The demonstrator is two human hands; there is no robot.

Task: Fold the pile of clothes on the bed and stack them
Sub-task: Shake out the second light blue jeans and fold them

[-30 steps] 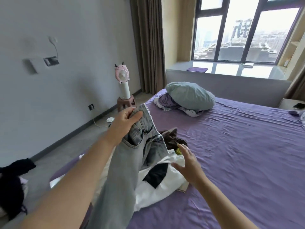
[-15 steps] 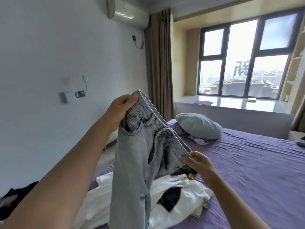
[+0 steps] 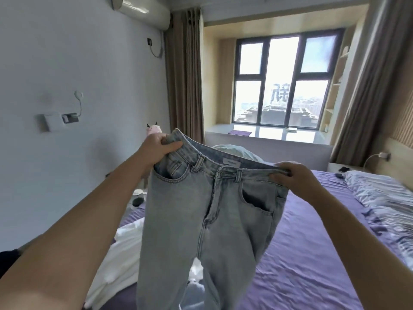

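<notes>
White garment (image 3: 125, 249) behind held jeans (image 3: 207, 211)

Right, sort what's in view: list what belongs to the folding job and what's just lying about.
For the job:
jeans, held up by the waistband
left hand and right hand, gripping it
white clothes on the bed
bed, purple sheet

Lying about:
pillow behind the jeans
striped bedding
pink fan
air conditioner
curtains

Bright daylight from the glaring window (image 3: 282, 86), soft blur, wide-angle bending at edges.
</notes>
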